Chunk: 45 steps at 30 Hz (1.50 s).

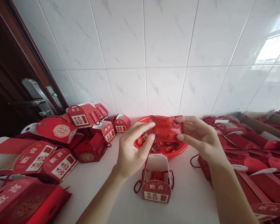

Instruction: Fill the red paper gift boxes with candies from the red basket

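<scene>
A red printed wrapper packet (166,127) is stretched between both hands above a red plastic basket (177,153) of wrapped candies (158,146). My left hand (135,149) pinches its left end between thumb and fingers. My right hand (199,137) pinches its right end in the same way. Below them on the white table stands an open red gift box (156,190) with dark red cord handles at its sides. Something red lies inside the box.
Red gift boxes (86,149) are piled on the left side of the white table (95,183). More red boxes (249,155) fill the right side, near a cardboard carton (252,121). A tiled wall (165,46) rises behind; a dark door (14,62) stands at left.
</scene>
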Tool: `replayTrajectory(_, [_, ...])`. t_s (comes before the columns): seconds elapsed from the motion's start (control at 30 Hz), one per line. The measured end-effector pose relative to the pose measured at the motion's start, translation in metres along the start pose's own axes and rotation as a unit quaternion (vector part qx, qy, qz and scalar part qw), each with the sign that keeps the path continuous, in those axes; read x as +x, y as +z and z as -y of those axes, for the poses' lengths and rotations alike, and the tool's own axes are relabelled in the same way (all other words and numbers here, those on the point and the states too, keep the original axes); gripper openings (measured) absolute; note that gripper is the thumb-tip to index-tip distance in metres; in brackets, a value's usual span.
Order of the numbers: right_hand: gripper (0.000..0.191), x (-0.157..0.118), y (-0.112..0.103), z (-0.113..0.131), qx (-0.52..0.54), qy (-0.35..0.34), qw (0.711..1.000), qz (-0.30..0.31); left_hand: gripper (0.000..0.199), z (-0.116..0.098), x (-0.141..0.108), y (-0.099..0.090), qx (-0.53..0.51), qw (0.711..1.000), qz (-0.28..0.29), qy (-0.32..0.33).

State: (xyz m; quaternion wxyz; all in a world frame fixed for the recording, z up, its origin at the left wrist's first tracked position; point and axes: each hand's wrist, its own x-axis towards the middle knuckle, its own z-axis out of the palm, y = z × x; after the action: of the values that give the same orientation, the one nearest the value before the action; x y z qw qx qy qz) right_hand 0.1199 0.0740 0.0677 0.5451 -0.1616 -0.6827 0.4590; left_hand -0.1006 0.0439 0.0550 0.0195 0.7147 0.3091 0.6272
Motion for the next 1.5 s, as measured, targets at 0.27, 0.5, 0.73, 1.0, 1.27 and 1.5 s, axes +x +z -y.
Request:
replayTrajectory(0.27, [0.030,-0.0002,-0.0002,0.0010,0.000,-0.009,1.000,0.007,0.035,0.0008,0.0004,0.0001,-0.002,1.000,0.002,0.008])
replayTrajectory(0.5, [0.031,-0.0002,-0.0015,0.0001,-0.017,-0.015,1.000,0.002,0.035,0.0007,0.0003,0.0003,-0.002,1.000,0.004,0.007])
replayTrajectory(0.73, [0.032,-0.0016,-0.0005,0.0021,-0.029,-0.015,0.999,-0.004,0.035,0.0007,0.0006,0.0008,-0.006,1.000,0.000,0.002])
replayTrajectory(1.0, [0.037,-0.0013,0.0008,0.0034,-0.032,-0.022,0.999,-0.007,0.029,-0.0013,0.0023,0.0009,0.012,1.000,-0.004,0.003])
replayTrajectory(1.27, [0.041,-0.0020,0.0017,0.0048,-0.034,-0.012,0.999,-0.013,0.029,-0.0016,0.0025,0.0011,0.015,1.000,-0.005,0.004])
replayTrajectory(1.5, [0.041,-0.0023,0.0015,0.0047,-0.041,-0.006,0.999,-0.016,0.027,-0.0016,0.0032,0.0009,0.030,1.000,-0.001,0.007])
